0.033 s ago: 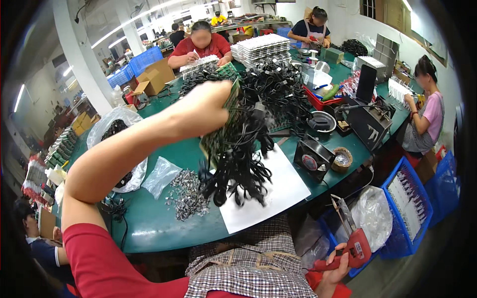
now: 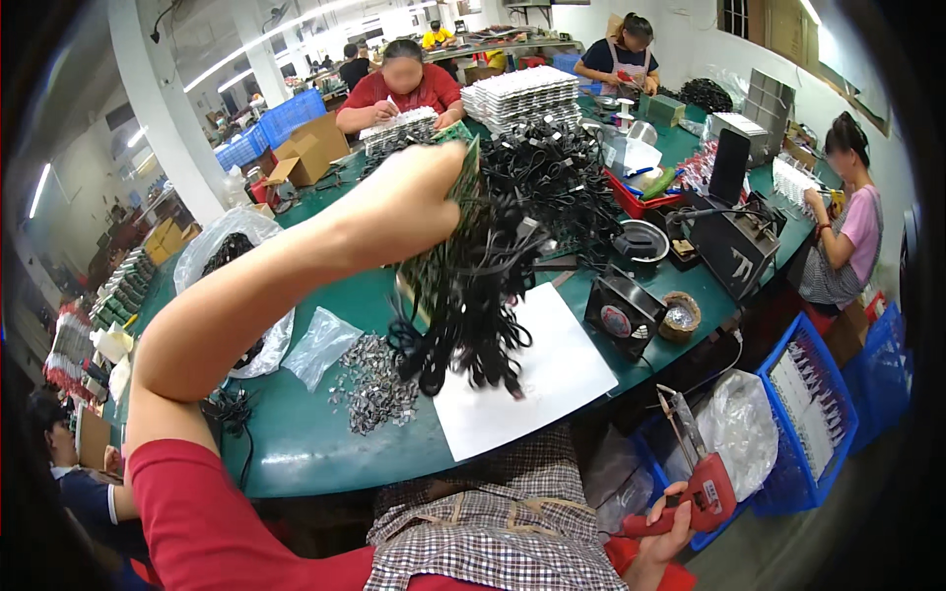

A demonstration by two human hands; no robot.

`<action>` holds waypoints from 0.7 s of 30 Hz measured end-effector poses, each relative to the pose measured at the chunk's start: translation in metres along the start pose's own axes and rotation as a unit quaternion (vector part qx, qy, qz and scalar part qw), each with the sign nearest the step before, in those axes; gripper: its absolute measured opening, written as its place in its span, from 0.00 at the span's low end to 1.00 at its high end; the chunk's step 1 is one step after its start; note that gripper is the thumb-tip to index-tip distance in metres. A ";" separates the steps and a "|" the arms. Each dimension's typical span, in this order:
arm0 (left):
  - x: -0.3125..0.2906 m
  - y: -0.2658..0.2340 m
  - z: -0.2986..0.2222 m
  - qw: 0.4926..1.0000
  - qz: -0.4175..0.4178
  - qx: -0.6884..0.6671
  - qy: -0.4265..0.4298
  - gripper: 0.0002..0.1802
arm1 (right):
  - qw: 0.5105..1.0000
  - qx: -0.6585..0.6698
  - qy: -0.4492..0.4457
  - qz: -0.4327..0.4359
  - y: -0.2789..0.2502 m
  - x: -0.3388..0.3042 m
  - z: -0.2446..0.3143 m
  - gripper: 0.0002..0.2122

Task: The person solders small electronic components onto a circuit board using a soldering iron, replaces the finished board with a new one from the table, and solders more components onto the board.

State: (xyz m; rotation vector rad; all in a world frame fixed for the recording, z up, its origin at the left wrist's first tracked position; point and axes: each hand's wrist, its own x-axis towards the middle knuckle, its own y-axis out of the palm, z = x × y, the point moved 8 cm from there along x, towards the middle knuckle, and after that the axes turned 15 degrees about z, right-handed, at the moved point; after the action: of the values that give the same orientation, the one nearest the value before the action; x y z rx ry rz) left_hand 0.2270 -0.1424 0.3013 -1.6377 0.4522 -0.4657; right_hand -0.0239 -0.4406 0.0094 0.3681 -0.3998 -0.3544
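Observation:
My left hand (image 2: 432, 195) is closed round the edge of a green circuit board panel (image 2: 471, 169), held upright above the table. From the panel hangs a thick bunch of black cables (image 2: 468, 315), their looped ends over a white sheet (image 2: 547, 394). Low at the right, beyond the table's front edge, my right hand (image 2: 668, 537) grips the red handle of a soldering gun (image 2: 711, 495), its metal tip pointing up. Left of the sheet lies a heap of small metallic pieces (image 2: 374, 384). My left fingertips are hidden behind the panel.
A big pile of black cables (image 2: 562, 177) lies behind the panel. A small black fan (image 2: 623, 313), a round tin (image 2: 680, 313) and a dark box-shaped device (image 2: 729, 241) stand right. Blue crates (image 2: 813, 414) are beside the table. Co-workers sit around it.
My left hand has risen slightly. The hanging cables have swung, and their lower ends are a little higher over the sheet. My right hand and the soldering gun stay put.

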 end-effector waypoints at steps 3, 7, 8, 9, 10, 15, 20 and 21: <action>0.014 0.007 0.013 0.994 0.086 -0.035 -0.061 0.22 | 1.000 0.023 0.012 0.008 -0.001 -0.001 -0.004 0.14; 0.025 0.012 0.034 0.966 0.205 -0.054 -0.145 0.16 | 0.999 0.025 0.002 0.020 0.004 0.003 -0.001 0.14; 0.027 0.017 0.033 0.957 0.242 0.035 -0.158 0.14 | 0.999 0.026 0.011 0.017 0.006 0.002 0.000 0.14; 0.022 0.026 0.018 0.946 0.280 0.069 -0.149 0.11 | 0.999 0.030 0.009 0.016 0.004 0.002 -0.001 0.14; 0.023 0.033 0.016 0.931 0.320 0.063 -0.165 0.09 | 0.999 0.031 0.009 0.018 0.002 0.004 -0.001 0.14; 0.020 0.042 0.000 0.949 0.278 0.072 -0.127 0.11 | 0.999 0.022 -0.002 0.030 -0.001 0.003 -0.003 0.15; 0.010 0.056 -0.016 0.985 0.146 0.086 0.028 0.17 | 0.999 0.036 0.014 -0.024 0.004 0.006 -0.006 0.22; 0.010 0.052 -0.006 0.980 0.190 0.049 -0.034 0.20 | 0.999 0.037 0.020 -0.012 0.005 0.006 -0.009 0.22</action>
State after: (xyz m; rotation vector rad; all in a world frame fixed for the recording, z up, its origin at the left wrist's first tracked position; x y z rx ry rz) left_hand 0.2304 -0.1588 0.2512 -1.4255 0.6647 -0.1429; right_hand -0.0135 -0.4360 0.0057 0.4528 -0.3701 -0.3557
